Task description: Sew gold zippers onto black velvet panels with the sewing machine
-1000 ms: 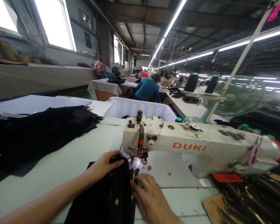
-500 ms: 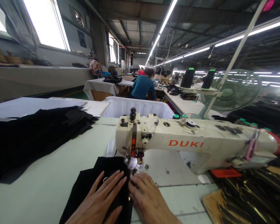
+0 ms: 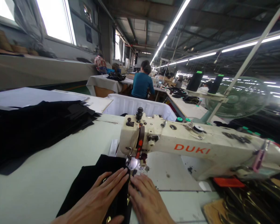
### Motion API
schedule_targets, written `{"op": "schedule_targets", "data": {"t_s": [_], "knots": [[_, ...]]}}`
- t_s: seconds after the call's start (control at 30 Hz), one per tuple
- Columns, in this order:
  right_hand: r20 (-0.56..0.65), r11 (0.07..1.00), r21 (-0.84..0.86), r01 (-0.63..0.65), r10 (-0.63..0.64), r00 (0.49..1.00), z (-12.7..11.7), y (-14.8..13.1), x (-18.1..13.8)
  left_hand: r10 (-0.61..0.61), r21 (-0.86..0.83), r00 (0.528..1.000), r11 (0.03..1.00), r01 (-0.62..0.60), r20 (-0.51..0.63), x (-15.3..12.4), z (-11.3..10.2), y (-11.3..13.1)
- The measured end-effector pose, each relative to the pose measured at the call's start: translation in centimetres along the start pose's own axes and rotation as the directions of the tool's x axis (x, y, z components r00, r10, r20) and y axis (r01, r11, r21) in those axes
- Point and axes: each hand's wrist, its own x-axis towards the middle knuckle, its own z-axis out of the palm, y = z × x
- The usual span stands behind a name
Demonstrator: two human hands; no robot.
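A piece of black fabric (image 3: 88,174) lies on the table in front of the sewing machine (image 3: 168,143), its right edge running up to the lit needle area. Gold-coloured metal bits show on it beside my fingers. My left hand (image 3: 102,193) rests flat on the fabric, fingers stretched towards the needle and the thumb apart. Along the fabric's right edge lies my right hand (image 3: 147,196), fingers extended and fingertips close to the seam line. What sits beneath the right fingertips is partly hidden.
A heap of black cut pieces (image 3: 42,130) covers the left of the table. Dark gold-edged strips (image 3: 249,202) lie at right. Behind the machine stand a white plastic bin (image 3: 140,105), thread cones (image 3: 194,81) and a fan (image 3: 238,96). A person in blue (image 3: 142,85) sits farther off.
The view has shifted slightly, so the machine appears farther right. My left hand has slid forward a little with the fabric, nearer the needle; the right hand remains by the edge.
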Motion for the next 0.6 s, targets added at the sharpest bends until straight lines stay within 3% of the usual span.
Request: {"op": "schedule_targets", "data": {"t_s": [0.1, 0.2, 0.43, 0.6], "knots": [[-0.010, 1.000, 0.003, -0.001, 0.001, 1.000, -0.04, 0.05, -0.07, -0.031, -0.048, 0.997, 0.998, 0.035, 0.072, 0.44, -0.63, -0.08], [0.054, 1.000, -0.008, 0.010, -0.010, 0.999, 0.03, 0.26, -0.26, -0.052, -0.091, 0.994, 0.994, 0.061, 0.096, 0.75, -1.04, -0.17], [-0.022, 1.000, 0.019, 0.011, -0.010, 1.000, 0.60, 0.38, -0.26, -0.072, -0.144, 0.997, 0.987, 0.074, 0.024, 0.38, -0.22, -0.58], [0.096, 1.000, 0.013, 0.019, -0.020, 0.995, -0.02, 0.41, -0.16, -0.050, -0.189, 0.998, 0.980, 0.055, 0.029, 0.69, -0.61, -0.99]]}}
